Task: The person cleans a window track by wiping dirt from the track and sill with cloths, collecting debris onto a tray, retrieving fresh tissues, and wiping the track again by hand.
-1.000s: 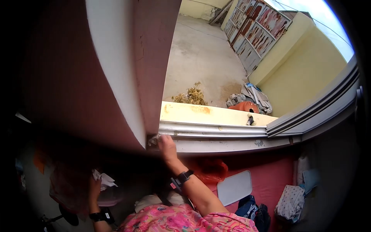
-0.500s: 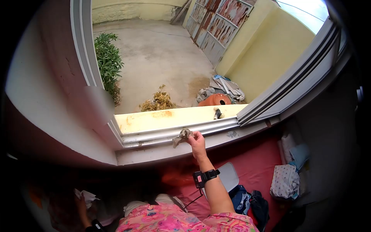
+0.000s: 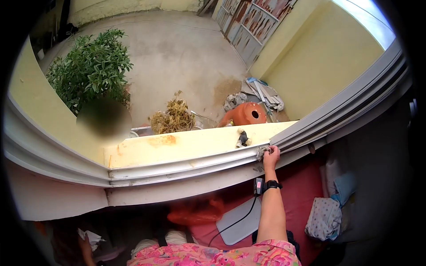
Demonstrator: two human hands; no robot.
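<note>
My right hand (image 3: pixel 271 157) is closed on a crumpled grey rag (image 3: pixel 261 153), which touches the white window track (image 3: pixel 191 166) where it meets the window frame on the right. A black device is strapped to that wrist, with a cable running down from it. Low on the left, in shadow, my left hand (image 3: pixel 85 244) grips a white cloth or paper (image 3: pixel 93 237); which of the two I cannot tell. A dark fitting with pale ends (image 3: pixel 242 138) lies on the yellow outer sill (image 3: pixel 186 144).
Inside, a grey flat panel (image 3: pixel 237 221) rests on a red cover (image 3: pixel 293 195), near a red plastic bag (image 3: pixel 195 213) and a dotted bundle (image 3: pixel 324 218). Outside are a green bush (image 3: pixel 91 66), a dry plant (image 3: pixel 173 117), an orange clay pot (image 3: pixel 243 113) and a rusty gate (image 3: pixel 262 22).
My right hand has moved right along the window track with the rag, from mid-track to the frame. The view has shifted, showing more of the bush. The left hand still holds the white piece.
</note>
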